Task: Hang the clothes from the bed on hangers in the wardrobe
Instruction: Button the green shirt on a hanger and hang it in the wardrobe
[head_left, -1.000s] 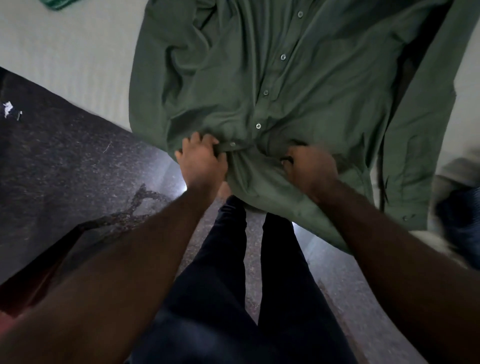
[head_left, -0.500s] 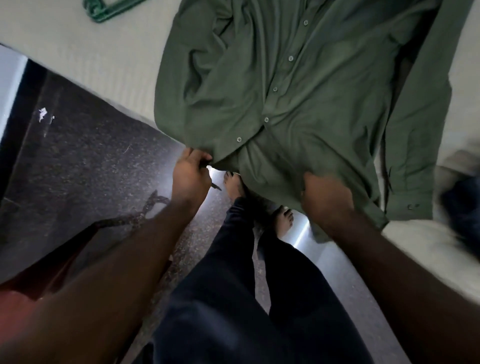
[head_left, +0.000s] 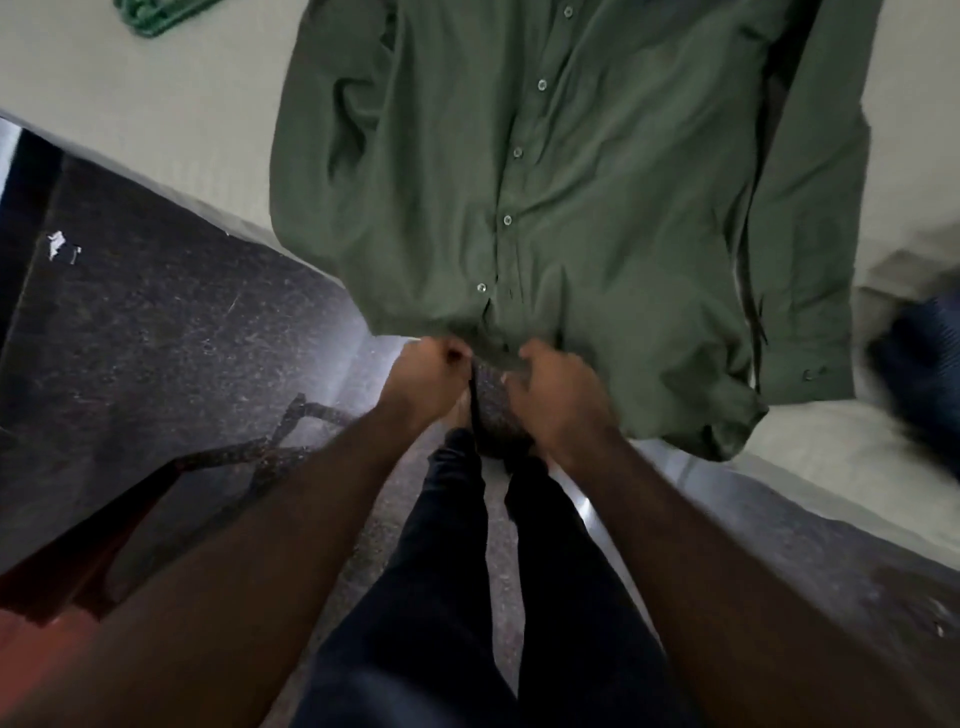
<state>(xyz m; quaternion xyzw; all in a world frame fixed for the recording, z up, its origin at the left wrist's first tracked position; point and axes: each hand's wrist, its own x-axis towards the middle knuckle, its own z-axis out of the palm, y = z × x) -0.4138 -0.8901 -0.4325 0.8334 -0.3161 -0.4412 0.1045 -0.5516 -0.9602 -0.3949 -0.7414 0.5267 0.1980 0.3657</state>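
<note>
A dark green button-up shirt (head_left: 545, 171) lies spread face up on the pale bed (head_left: 171, 109), its hem hanging over the bed's edge toward me. My left hand (head_left: 426, 374) pinches the hem just left of the button placket. My right hand (head_left: 558, 400) grips the hem just right of it, fingers curled into the cloth. The two hands sit close together at the bottom of the placket. A green hanger (head_left: 156, 15) lies on the bed at the top left, partly cut off by the frame.
Dark speckled floor (head_left: 156, 338) lies left of the bed. My legs in dark trousers (head_left: 467, 571) stand against the bed's edge. Other clothes, a dark blue item (head_left: 919, 364), lie on the bed at the right. A reddish object (head_left: 41, 639) sits at the lower left.
Both hands have moved along the hem toward the middle and now meet at the placket. The shirt lies flatter, and the view has shifted slightly.
</note>
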